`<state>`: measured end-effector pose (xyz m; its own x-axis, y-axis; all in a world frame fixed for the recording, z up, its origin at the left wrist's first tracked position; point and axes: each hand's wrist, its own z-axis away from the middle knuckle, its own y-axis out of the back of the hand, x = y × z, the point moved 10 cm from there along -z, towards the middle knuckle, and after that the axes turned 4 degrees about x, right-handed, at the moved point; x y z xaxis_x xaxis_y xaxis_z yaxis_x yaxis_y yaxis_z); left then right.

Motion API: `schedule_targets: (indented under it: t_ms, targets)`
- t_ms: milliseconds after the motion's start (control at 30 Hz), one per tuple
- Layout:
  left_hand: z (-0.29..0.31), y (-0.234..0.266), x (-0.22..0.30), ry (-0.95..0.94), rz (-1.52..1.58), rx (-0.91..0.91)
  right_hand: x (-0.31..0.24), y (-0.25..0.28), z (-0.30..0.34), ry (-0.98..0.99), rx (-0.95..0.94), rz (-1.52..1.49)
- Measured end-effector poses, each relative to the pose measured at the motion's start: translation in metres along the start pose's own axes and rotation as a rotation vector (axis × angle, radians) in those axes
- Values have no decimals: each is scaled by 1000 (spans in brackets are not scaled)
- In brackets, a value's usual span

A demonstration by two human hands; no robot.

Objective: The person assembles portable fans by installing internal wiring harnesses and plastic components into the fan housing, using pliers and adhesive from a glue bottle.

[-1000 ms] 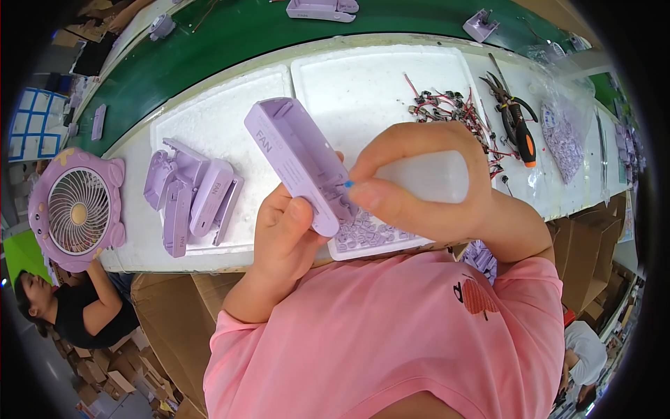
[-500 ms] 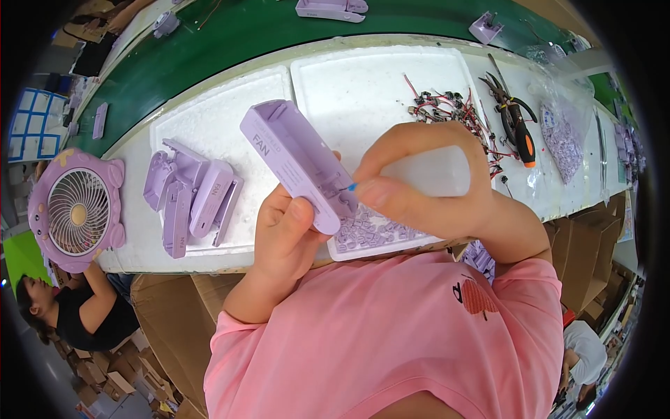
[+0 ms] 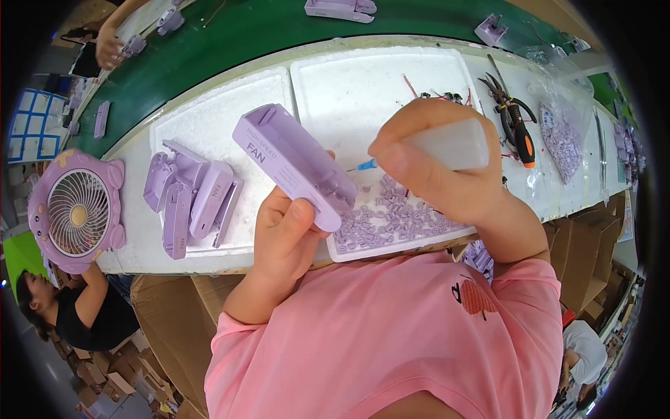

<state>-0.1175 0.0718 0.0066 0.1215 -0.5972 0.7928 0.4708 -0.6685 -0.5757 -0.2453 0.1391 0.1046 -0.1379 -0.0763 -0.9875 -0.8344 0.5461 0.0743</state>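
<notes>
My left hand (image 3: 285, 234) is closed around the lower end of a light purple fan housing (image 3: 279, 150), a long open shell tilted up to the left with its hollow side facing right. In my right hand (image 3: 436, 171) lies a translucent white squeeze bottle (image 3: 457, 143), gripped between thumb and fingers. Its blue needle nozzle (image 3: 366, 165) points left, and the thin needle ends just off the housing's edge. Below the nozzle, many small purple plastic pieces (image 3: 391, 223) lie in the near part of a white foam tray (image 3: 363, 77).
Several purple housings (image 3: 192, 188) sit on the left foam tray, beside a round purple fan (image 3: 77, 213). Pliers (image 3: 499, 94), a screwdriver (image 3: 520, 136) and a bag of purple parts (image 3: 562, 136) lie right. Beyond runs a green belt (image 3: 244, 35); a co-worker's hand (image 3: 108, 47) is there.
My right hand has moved up and right, drawing the nozzle out of the housing and tipping the bottle nearer level. The housing has shifted slightly left. A co-worker's hand has appeared at the far left.
</notes>
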Motion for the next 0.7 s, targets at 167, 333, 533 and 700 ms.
schedule_targets:
  t_ms: [167, 333, 533, 700]
  targets:
    - [0, -5, 0, 12, 21, -26, 0, -12, 2, -42, -80, -106]
    - [1, -6, 0, 17, 28, -21, 10, -22, 3, -164, -171, -131]
    - [1, -7, -3, 34, 21, -45, -2, -21, 2, 29, -111, -109]
    - [1, -6, -3, 37, 25, -29, -2, -20, 2, 42, -112, -88]
